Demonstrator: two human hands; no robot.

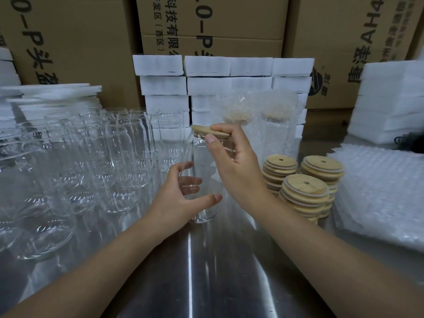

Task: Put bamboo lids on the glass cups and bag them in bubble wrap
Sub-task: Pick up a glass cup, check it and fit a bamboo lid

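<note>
While right hand (238,161) pinches round bamboo lid (202,130) onto clear glass cup (199,157), left hand (179,198) grips its base.

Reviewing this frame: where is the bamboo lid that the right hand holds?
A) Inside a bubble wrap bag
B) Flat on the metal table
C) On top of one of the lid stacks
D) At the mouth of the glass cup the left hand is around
D: the right hand pinches the bamboo lid at the top of the glass cup, while the left hand curls around the cup's lower part.
</note>
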